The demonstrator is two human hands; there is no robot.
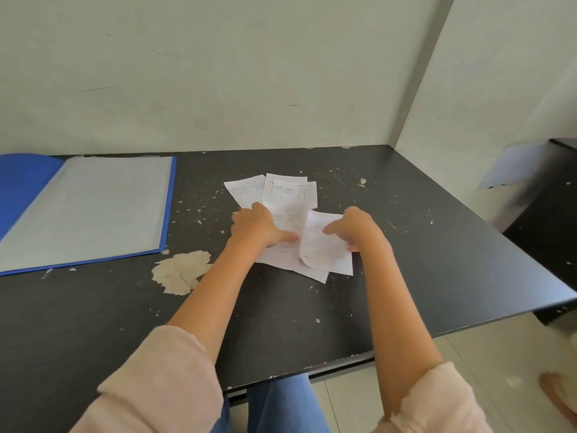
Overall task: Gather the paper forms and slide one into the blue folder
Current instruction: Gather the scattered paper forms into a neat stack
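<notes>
Hands, left hand (pixel 259 228) and right hand (pixel 354 228), pinch scattered paper forms (pixel 290 195) inward to stack; blue folder (pixel 87 210) lies open at 9 o'clock, ready.

Bare table (pixel 199 195) (paint-flecked) lies open between forms (pixel 290 195) and folder (pixel 93 207).

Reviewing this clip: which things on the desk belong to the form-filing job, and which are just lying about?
Part of the job:
- loose white printed paper forms, under both hands
- open blue plastic folder, at left

Lying about:
- torn beige paper scrap
- pale flecks on the black desk
</notes>
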